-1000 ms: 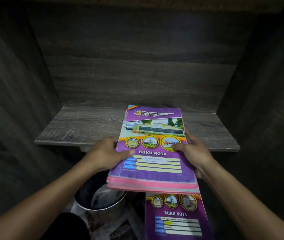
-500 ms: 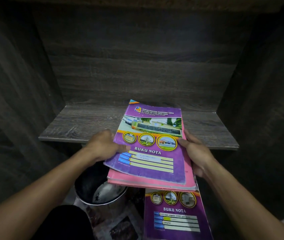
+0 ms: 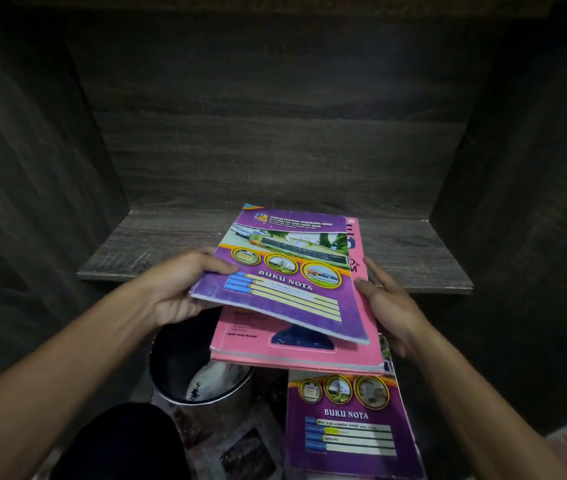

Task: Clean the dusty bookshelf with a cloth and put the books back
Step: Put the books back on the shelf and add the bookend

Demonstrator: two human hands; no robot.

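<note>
- Head view: the left hand (image 3: 178,289) grips the left edge of a purple notebook (image 3: 289,275) printed "BUKU NOTA", with the thumb on the cover and the fingers curled beneath it
- The purple notebook is tilted, its left side raised and skewed off a pink book (image 3: 296,351) that lies directly under it
- The right hand (image 3: 389,306) holds the right edge of the pink book, with the thumb at the edge, one finger stretched along it and the remaining fingers hidden below
- Both books are held in front of the person, and their far ends reach over the middle of the dark wood-grain shelf board (image 3: 157,251); whether they touch the board cannot be told
- The back panel (image 3: 275,150) and the side walls of the bookshelf close in the space above the board
- A second purple notebook (image 3: 351,427) with the same title lies lower down, partly covered by the near edge of the pink book
- A metal bucket (image 3: 199,372) stands below the left hand, with something pale and dark-marked inside that is too unclear to name
- A dark trouser knee (image 3: 119,441) shows near the bucket
</note>
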